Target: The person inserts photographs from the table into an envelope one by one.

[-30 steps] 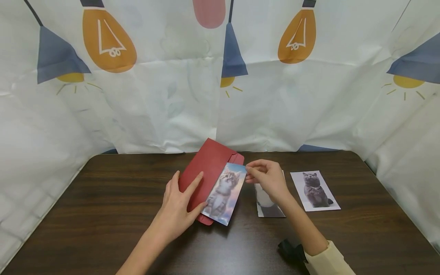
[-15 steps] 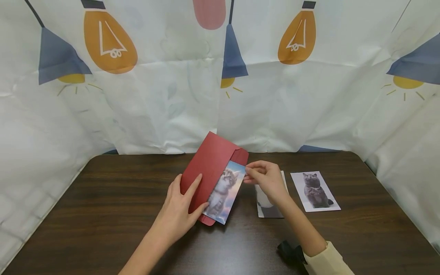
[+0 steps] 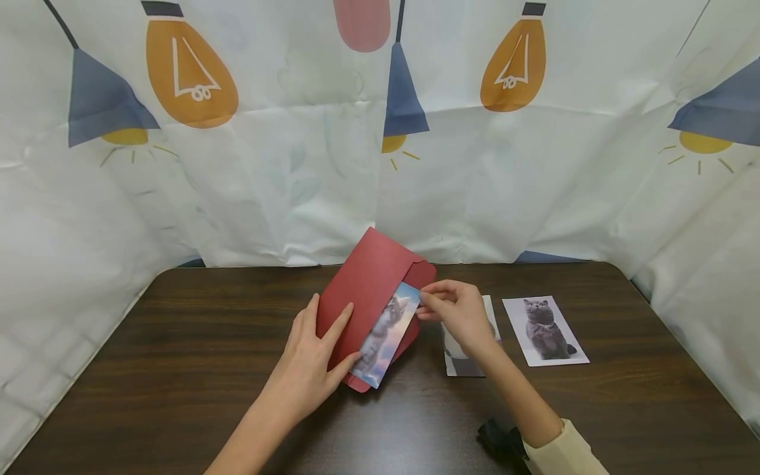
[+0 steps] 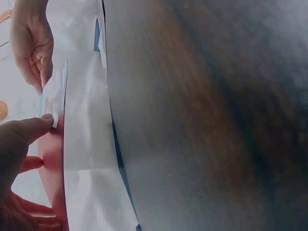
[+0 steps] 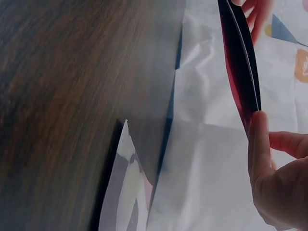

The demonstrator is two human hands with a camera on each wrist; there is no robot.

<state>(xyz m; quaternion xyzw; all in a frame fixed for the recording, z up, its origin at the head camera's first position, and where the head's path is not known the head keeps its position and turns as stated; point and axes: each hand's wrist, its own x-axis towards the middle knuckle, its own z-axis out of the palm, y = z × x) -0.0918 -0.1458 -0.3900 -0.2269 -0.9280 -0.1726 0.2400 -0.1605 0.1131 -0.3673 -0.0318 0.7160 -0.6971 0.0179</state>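
A red envelope (image 3: 369, 284) is tilted above the dark table, its long mouth facing right. My left hand (image 3: 309, 363) grips it from the left, with fingers spread over its front and the thumb near the mouth. A card with a fluffy kitten on a pastel sky (image 3: 388, 333) sits partly inside, its left part hidden by the envelope. By the card's upper right corner, my right hand (image 3: 460, 316) pinches it between thumb and fingertips. In the right wrist view the envelope (image 5: 235, 79) gapes along its edge around the card.
A card with a grey cat (image 3: 545, 330) lies flat at the right. Another card (image 3: 463, 363) lies partly hidden beneath my right forearm. A patterned white curtain (image 3: 285, 178) hangs along the back edge of the table (image 3: 178, 356).
The kitten card has slid leftward and deeper into the envelope, so less of it shows. The envelope has shifted slightly right, and my right hand has moved a little left.
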